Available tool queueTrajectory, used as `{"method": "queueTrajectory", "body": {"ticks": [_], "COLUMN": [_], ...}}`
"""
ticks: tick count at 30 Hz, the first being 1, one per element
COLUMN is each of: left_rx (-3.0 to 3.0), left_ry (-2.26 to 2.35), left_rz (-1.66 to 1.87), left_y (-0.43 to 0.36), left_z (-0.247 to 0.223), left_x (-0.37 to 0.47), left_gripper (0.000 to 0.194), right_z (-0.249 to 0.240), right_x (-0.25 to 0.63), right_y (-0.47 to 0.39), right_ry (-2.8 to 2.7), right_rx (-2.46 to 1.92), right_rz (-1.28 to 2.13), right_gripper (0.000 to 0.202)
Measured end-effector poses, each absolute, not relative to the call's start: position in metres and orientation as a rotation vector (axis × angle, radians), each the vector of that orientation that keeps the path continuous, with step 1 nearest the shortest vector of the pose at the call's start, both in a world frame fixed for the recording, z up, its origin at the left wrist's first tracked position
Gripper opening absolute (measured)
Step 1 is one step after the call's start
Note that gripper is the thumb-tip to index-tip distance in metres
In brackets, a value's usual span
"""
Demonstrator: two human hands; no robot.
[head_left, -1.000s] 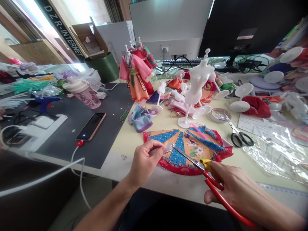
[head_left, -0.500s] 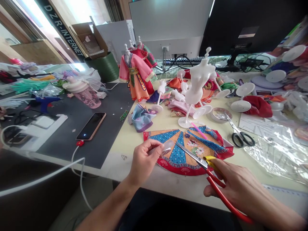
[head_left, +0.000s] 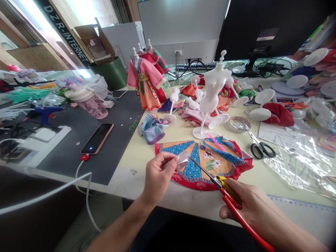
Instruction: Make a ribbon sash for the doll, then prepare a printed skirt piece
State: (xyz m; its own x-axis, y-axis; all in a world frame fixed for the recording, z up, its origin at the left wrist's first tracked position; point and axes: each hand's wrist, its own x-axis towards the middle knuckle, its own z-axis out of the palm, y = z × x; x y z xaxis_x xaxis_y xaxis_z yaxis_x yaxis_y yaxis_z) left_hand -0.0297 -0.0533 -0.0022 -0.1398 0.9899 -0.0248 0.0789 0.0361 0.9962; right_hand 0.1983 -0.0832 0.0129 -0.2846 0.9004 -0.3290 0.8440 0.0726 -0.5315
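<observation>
My left hand (head_left: 160, 173) pinches a small, whitish, see-through strip (head_left: 183, 157) between thumb and fingertips. My right hand (head_left: 250, 201) grips a pair of red-handled scissors (head_left: 210, 175), its blades pointing left with the tip right at the strip's edge. Something yellow (head_left: 229, 189) also shows in that hand beside the scissors; its kind is unclear. Beneath both hands, spread on the table, lies a fan-shaped doll skirt (head_left: 193, 166) in blue and orange panels with a red border. A pink stick (head_left: 215, 141) rests on the skirt's upper part.
A white mannequin (head_left: 211, 94) stands just behind the skirt. Black-handled scissors (head_left: 259, 145) lean on a round dish (head_left: 238, 123) at the right, near clear plastic film (head_left: 296, 168). To the left are a phone (head_left: 97, 139), a pink bottle (head_left: 90, 103) and a dressed doll form (head_left: 144, 84).
The scissors have come slightly left, and their tip is now closer to the strip. The strip is turned more towards me. The whole view has shifted a little.
</observation>
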Motion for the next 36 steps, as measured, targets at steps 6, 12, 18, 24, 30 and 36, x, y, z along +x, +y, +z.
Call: {"method": "queueTrajectory", "body": {"ticks": [6,12,18,24,30,36], "left_rx": [1.156,1.146,1.140,1.109,1.093,1.093], "left_ry": [1.380,1.371,1.380,1.371,1.365,1.359], "left_rz": [1.268,1.263,1.265,1.275,1.289,1.301], "left_y": [-0.0547,-0.0563,-0.0554,-0.0574,-0.0571,-0.0579], "left_z": [-0.0049,-0.0052,-0.0056,-0.0069,-0.0076,-0.0093], "left_x": [-0.0286,-0.0274,-0.0265,-0.0248,-0.0227,-0.0224], "left_gripper": [0.018,0.018,0.017,0.017,0.018,0.017], "right_z": [0.0144,0.0172,0.0174,0.0167,0.0196,0.0186], "right_x": [0.1942,0.1914,0.1914,0.1917,0.1906,0.1917], "right_y": [-0.0806,-0.0810,-0.0803,-0.0808,-0.0797,-0.0797], "right_ry": [-2.202,-2.152,-2.108,-2.108,-2.139,-2.151], "right_rx": [-1.841,-1.837,-1.828,-1.874,-1.875,-1.875], "right_rz": [1.082,1.158,1.226,1.224,1.233,1.222], "right_gripper": [0.036,0.036,0.035,0.034,0.035,0.036]}}
